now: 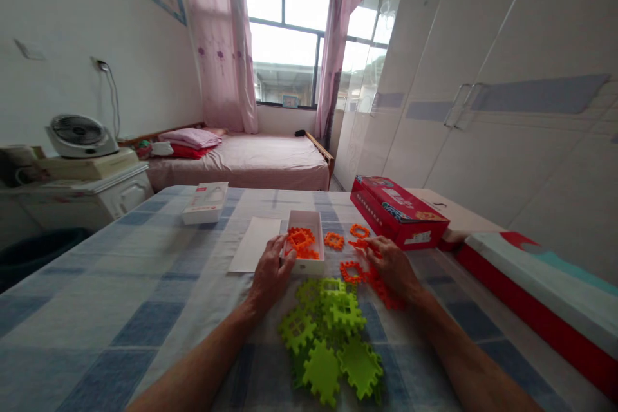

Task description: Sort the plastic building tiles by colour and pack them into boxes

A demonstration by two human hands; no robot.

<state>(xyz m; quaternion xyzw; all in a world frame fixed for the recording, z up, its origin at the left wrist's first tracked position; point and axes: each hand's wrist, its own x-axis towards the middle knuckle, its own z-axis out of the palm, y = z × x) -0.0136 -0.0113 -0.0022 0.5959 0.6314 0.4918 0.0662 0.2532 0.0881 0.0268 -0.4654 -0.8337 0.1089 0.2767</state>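
Observation:
My left hand (273,266) is closed at the near left side of an open white box (313,266), thumb and fingers against its wall. Inside the box lie several orange toothed building pieces (302,239). My right hand (390,267) pinches an orange building piece (357,244) to the right of the box; the fingers partly cover it. Around that hand lie more orange pieces, among them a square frame (334,241), a ring-shaped one (360,230) and another frame (351,271). Nearer to me is a heap of green toothed pieces (333,335).
A white lid-like panel (255,244) lies left of the open box. Farther left sits a white carton (205,203). A red box (400,209) stands at the back right, and a red and white box (545,296) lies along the right. Blue and white checked cloth (193,309) covers the table.

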